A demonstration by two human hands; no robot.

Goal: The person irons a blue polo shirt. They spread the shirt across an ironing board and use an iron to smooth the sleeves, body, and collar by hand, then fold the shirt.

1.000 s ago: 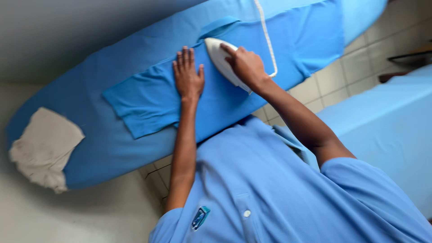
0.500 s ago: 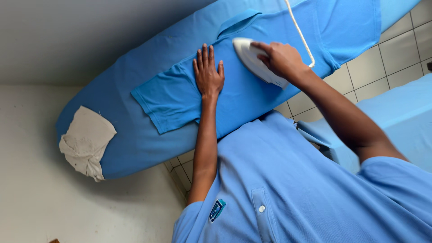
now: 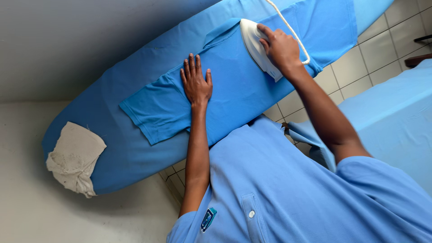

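Both bare arms reach forward from short blue sleeves. The left hand (image 3: 196, 83) lies flat, palm down, fingers straight and slightly spread, pointing away, its forearm nearly straight. The right hand (image 3: 280, 47), farther off and to the right, is curled in a closed grip, knuckles up, its forearm angling in from the right.

Right hand (image 3: 280, 45) has slid the iron (image 3: 256, 47) along the shirt (image 3: 234, 85), away from the left hand (image 3: 196, 81).

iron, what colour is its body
White, seen best in the head view: the iron sits on the blue shirt under the right hand.
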